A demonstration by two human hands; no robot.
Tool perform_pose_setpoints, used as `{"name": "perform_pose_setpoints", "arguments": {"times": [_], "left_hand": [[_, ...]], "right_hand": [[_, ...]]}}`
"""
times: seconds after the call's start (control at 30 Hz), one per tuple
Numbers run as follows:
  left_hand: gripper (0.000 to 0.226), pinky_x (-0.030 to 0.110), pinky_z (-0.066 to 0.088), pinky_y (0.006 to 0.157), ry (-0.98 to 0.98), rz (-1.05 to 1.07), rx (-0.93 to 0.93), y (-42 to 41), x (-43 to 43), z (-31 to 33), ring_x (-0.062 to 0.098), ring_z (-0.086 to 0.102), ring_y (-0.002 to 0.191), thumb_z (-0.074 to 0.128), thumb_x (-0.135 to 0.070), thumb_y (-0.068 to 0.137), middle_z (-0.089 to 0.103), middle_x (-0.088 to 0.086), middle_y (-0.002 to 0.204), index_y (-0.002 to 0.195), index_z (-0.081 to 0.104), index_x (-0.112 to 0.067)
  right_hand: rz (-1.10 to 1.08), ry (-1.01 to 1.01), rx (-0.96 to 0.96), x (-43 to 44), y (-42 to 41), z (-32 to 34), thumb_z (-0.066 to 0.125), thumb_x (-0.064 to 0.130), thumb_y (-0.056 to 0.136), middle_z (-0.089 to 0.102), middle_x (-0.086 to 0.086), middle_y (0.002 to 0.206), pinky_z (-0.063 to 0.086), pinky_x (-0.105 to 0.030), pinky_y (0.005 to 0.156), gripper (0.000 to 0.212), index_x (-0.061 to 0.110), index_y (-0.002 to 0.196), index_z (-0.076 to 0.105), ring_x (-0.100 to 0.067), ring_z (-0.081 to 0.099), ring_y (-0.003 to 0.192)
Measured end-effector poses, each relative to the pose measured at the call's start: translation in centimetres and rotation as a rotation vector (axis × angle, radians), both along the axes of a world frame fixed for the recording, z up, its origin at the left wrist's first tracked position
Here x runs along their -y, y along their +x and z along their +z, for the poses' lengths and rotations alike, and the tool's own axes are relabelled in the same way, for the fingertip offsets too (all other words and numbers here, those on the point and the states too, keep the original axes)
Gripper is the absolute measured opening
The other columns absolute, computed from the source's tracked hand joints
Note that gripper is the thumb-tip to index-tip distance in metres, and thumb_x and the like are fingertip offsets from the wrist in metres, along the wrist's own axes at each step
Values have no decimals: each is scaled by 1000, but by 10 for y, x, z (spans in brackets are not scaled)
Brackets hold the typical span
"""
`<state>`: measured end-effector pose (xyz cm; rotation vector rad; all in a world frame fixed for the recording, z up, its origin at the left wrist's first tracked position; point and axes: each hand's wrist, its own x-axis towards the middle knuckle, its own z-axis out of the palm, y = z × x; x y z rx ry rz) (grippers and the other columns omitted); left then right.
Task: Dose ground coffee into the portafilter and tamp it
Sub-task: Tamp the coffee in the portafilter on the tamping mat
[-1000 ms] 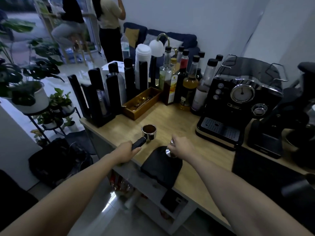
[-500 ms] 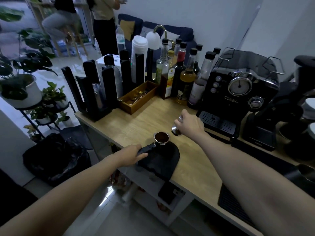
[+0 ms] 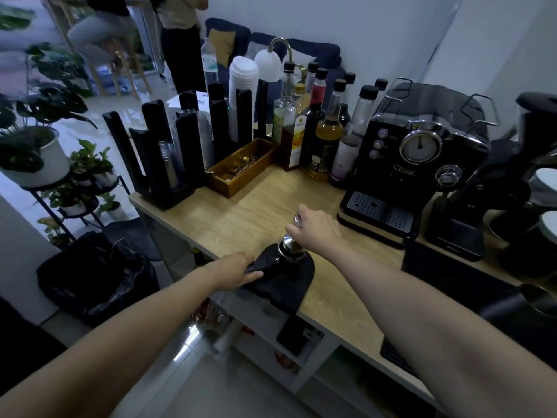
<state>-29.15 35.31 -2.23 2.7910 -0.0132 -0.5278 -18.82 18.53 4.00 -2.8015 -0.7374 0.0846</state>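
The portafilter (image 3: 287, 254) is being rested on a black tamping mat (image 3: 289, 279), with the metal tamper (image 3: 291, 236) set upright in its basket.

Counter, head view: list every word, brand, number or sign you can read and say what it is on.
None reads with certainty.
Espresso machine: a small nameplate under the round gauge, too blurred to spell.
Gauge: no legible numbers.
Syrup bottle: label with a round emblem, lettering too small.
Dark bottle and clear bottle: labels blurred.
Water bottle: label unreadable.
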Motion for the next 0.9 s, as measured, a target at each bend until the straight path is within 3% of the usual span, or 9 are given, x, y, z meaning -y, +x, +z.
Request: {"name": "perform_pose_setpoints", "arguments": {"times": [0.13,0.3,0.47,0.63,0.9], "left_hand": [[47,34,44,81,12,13,-8,1,1,1,29,56,97,42,-46,95,57,16,108,111,53,-4],[47,33,44,81,10,22,-25,0,3,2,28,56,98,42,-46,94,58,15,109,113,52,-4],[47,32,44,83,9,14,-19,0,4,2,27,56,99,42,-46,94,58,14,110,115,52,-5],[48,32,44,80,15,12,-19,0,2,1,27,56,96,42,-47,94,58,14,108,113,53,-5],[47,27,40,74,9,-1,-38,3,0,-1,16,48,82,43,-48,93,60,12,105,115,52,-7]], "right_hand": [[16,2,-13,0,-4,-1,46,35,86,52,-6,78,32,-32,58,21,17,89,39,-29,51,73],[12,16,-17,2,-5,-5,46,33,86,52,-6,75,25,-30,48,19,16,87,38,-28,50,69],[9,29,-25,2,-4,-11,46,35,86,56,-8,80,33,-32,56,20,17,88,38,-29,52,72],[21,18,-20,0,-4,-18,46,35,86,54,-6,76,26,-31,50,20,17,87,37,-27,48,70],[29,-20,-17,-3,0,-24,45,38,86,57,-8,83,36,-32,62,20,20,88,37,-29,52,77]]}}
